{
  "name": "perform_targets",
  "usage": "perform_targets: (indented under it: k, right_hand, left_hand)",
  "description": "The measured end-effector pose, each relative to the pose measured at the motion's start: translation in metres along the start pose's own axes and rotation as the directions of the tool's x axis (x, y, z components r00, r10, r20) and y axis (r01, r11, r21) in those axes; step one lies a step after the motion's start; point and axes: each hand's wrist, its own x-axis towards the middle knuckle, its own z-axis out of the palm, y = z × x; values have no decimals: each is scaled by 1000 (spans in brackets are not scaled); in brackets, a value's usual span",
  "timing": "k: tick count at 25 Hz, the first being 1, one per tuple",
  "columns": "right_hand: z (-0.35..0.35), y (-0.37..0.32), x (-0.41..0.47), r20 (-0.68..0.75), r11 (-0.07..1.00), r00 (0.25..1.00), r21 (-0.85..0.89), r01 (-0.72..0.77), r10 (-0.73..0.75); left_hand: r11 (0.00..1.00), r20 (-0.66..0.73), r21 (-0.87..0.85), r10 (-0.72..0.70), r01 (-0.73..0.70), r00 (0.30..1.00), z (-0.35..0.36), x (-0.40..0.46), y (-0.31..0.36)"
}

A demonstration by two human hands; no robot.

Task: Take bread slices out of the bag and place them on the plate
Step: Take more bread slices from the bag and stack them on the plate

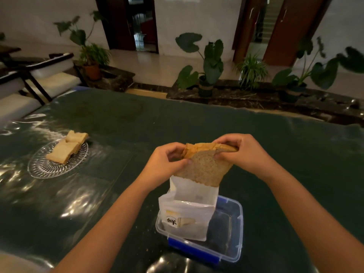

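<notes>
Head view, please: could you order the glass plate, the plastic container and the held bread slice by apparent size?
1. Plastic container, nearest the camera, which flatters it.
2. Glass plate, farther off, so unsure against the container.
3. Bread slice.

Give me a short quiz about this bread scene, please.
1. True or false: the plate is bare.
2. Which hands hold the raised bread slice? A) left hand only B) right hand only C) both
3. The bread bag stands inside what?

Key:
1. False; bread slices already lie on it.
2. C.
3. A clear plastic box with blue clips.
</notes>
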Motion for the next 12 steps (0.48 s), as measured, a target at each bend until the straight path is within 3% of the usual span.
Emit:
perform_targets:
  k: [5,10,12]
  right_hand:
    - [2,30,4,-107,877,993,481,4,54]
    - [21,47,8,-58,757,990,651,-59,127]
    - [32,45,10,-47,769,989,634,-81,143]
  left_hand:
    - [992,-205,-121,-52,28,977,11,12,9]
    - [980,-302,-196,-104,45,948,10,6,12]
    - [973,-329,-228,-115,39,937,4,2,12]
